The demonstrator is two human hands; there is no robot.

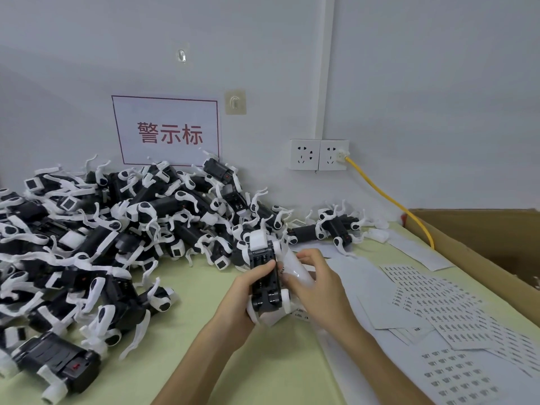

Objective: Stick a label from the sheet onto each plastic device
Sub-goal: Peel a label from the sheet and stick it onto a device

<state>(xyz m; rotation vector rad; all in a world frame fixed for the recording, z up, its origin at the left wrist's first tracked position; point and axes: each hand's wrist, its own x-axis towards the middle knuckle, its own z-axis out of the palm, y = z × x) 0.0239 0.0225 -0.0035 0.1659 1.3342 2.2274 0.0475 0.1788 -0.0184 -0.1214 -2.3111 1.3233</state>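
Observation:
I hold one black-and-white plastic device (264,276) above the green table, underside up. My left hand (248,290) grips its left side, thumb across the black body. My right hand (317,283) curls round its white right side, thumb and fingertips pinched at the device's edge where a small label seems to sit. Sheets of small printed labels (438,302) lie fanned out on the table to the right. A big heap of the same devices (117,229) fills the table's left and back.
A green table (210,287) carries everything. An open cardboard box (482,244) stands at the right edge. Wall sockets (318,154) with a yellow cable (388,197) are behind. A red-lettered sign (166,133) hangs on the wall above the heap.

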